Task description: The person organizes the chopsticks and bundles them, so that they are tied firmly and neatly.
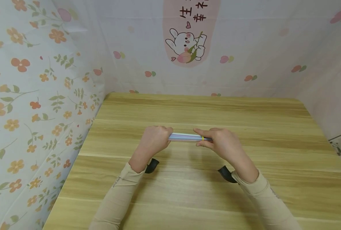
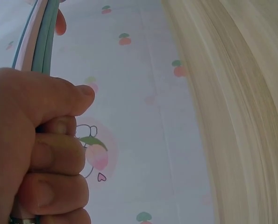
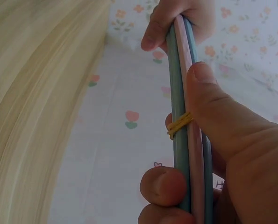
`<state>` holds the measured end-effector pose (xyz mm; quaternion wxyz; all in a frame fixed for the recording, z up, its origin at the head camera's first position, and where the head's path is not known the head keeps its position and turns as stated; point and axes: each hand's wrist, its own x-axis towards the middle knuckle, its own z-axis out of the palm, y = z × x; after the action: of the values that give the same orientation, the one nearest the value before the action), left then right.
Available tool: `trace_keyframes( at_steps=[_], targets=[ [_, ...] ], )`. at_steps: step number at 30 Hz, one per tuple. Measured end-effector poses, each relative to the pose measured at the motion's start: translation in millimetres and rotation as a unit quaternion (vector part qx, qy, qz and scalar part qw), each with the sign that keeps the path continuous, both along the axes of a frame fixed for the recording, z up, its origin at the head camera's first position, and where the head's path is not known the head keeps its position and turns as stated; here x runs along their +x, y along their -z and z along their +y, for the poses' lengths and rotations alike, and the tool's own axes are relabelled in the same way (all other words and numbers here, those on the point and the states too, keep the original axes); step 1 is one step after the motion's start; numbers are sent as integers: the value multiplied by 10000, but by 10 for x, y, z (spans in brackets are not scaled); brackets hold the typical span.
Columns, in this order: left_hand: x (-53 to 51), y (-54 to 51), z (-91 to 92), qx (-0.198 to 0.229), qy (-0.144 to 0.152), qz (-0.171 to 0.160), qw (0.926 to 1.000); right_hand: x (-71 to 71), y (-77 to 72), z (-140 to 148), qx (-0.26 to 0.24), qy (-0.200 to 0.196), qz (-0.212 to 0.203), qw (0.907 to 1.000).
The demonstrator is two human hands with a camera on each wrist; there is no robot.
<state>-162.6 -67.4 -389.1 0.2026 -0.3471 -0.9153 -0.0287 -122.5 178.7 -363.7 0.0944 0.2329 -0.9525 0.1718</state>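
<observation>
Both hands hold a bundle of pastel blue, green and pink pencils [image 1: 184, 137] level above the table. My left hand [image 1: 156, 139] grips the bundle's left part, with its fingers curled round the pencils [image 2: 41, 42] in the left wrist view. A yellow rubber band [image 3: 180, 125] circles the bundle towards its right end. Beside that band, my right hand [image 1: 223, 140] holds the pencils, its thumb [image 3: 213, 93] lying along them and fingertips curled on the other side. The pencils' left ends are mostly hidden in the left fist.
Beneath the hands lies a wood-grain table [image 1: 187, 191]. A patterned white curtain [image 1: 136, 41] hangs behind it, and a flowered sheet [image 1: 29, 111] at the left. Black curved pieces [image 1: 227, 174] stick out from under both sleeve cuffs.
</observation>
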Motion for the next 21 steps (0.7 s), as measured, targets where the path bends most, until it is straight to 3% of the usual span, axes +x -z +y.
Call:
trace_keyframes(
  at_steps=[13,21],
  targets=[
    [7,5,0,46,30,58,10000,13,13,35,-36,-88,138,9999],
    [5,7,-1,49,60,43,10000,15,-64,101,-340,-216,-765,9963]
  ],
)
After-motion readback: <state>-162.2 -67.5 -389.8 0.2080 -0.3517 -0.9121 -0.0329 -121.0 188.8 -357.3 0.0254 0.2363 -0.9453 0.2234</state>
